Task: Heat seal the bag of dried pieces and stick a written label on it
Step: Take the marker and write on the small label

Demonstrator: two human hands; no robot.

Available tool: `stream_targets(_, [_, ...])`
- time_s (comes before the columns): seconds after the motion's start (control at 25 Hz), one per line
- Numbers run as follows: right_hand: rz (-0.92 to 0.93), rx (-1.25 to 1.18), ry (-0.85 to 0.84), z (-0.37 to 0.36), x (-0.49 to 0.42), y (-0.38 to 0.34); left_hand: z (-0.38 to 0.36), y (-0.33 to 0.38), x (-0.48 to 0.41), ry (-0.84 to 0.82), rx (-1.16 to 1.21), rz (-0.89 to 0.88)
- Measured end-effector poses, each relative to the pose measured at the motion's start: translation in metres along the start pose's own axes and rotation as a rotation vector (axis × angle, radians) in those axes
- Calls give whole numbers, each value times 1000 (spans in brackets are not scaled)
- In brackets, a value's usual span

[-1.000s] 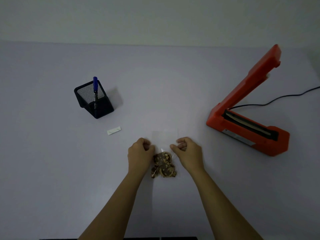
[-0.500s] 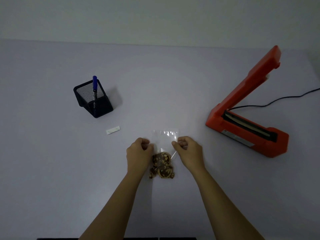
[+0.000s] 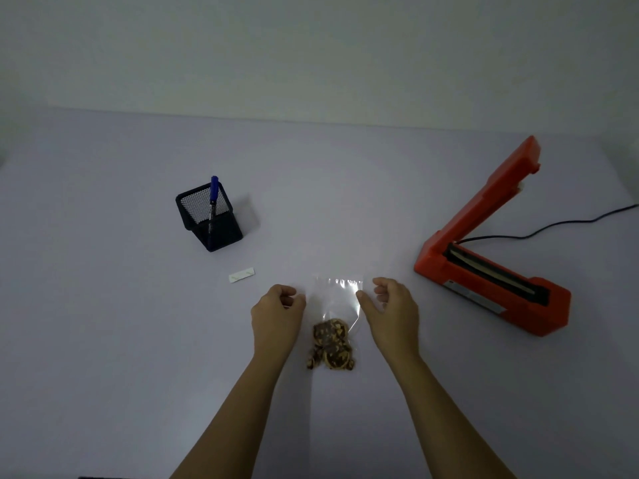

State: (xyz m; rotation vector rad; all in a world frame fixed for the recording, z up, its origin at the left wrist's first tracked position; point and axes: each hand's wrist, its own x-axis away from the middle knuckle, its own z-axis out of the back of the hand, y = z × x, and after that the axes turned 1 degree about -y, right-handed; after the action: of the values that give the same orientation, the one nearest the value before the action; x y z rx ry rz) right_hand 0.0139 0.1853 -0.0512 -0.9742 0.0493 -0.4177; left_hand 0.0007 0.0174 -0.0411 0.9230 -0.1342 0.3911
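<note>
A clear plastic bag point(image 3: 337, 295) lies flat on the pale table, its open top pointing away from me and brown dried pieces point(image 3: 330, 345) bunched at its near end. My left hand point(image 3: 276, 314) hovers just left of the bag with loosely curled fingers, not touching it. My right hand point(image 3: 392, 311) is at the bag's right edge, fingers apart, thumb tip against the plastic. A small white label point(image 3: 241, 274) lies to the left. A blue pen point(image 3: 213, 193) stands in a black mesh holder point(image 3: 211, 224). The orange heat sealer point(image 3: 491, 288) sits at the right, arm raised.
The sealer's black cable point(image 3: 560, 223) runs off the right edge of the table. A plain wall point(image 3: 311, 57) rises behind the table's far edge.
Both hands were pinching the bag's upper corners; they have spread apart and let go, and the bag's top now lies flat and fully visible between them.
</note>
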Motion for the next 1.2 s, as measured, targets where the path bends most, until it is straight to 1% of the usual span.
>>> stream_targets(0.08, [91, 5, -1, -1, 7, -10, 11, -3, 1, 7, 6, 6])
stream_targets(0.2, [192, 23, -137, -22, 19, -27, 31, -16, 0, 31, 10, 38])
stream_targets(0.32, [227, 24, -276, -55, 24, -44, 58, -34, -5, 80, -9, 71])
stream_targets(0.44, [298, 75, -344, -87, 18, -57, 79, -53, -18, 124, -34, 60])
stream_targets(0.6, [379, 177, -404, -117, 2, -68, 88, -69, -42, 99, -143, -76])
stream_targets(0.72, [477, 242, -441, -134, -11, -77, 89, -75, -62, 64, -246, -260])
stream_targets(0.76, [504, 246, -438, -139, -15, -79, 90, -76, -67, 96, -254, -331])
stream_targets(0.84, [542, 245, -429, -145, -22, -81, 100, -64, -70, 262, -169, -448])
stream_targets(0.92, [553, 264, -430, -152, -30, -80, 118, -42, -77, 442, -31, -506])
stream_targets(0.96, [553, 280, -433, -155, -35, -80, 127, -28, -84, 493, 9, -518])
stream_targets(1.0, [550, 291, -436, -157, -38, -80, 137, -16, -94, 509, 21, -514])
stream_targets(1.04, [546, 294, -433, -158, -41, -81, 144, -6, -108, 495, 11, -501])
stream_targets(1.12, [520, 282, -394, -158, -46, -87, 151, 9, -140, 400, -57, -459])
stream_targets(1.2, [496, 217, -289, -156, -53, -99, 150, 15, -169, 271, -151, -401])
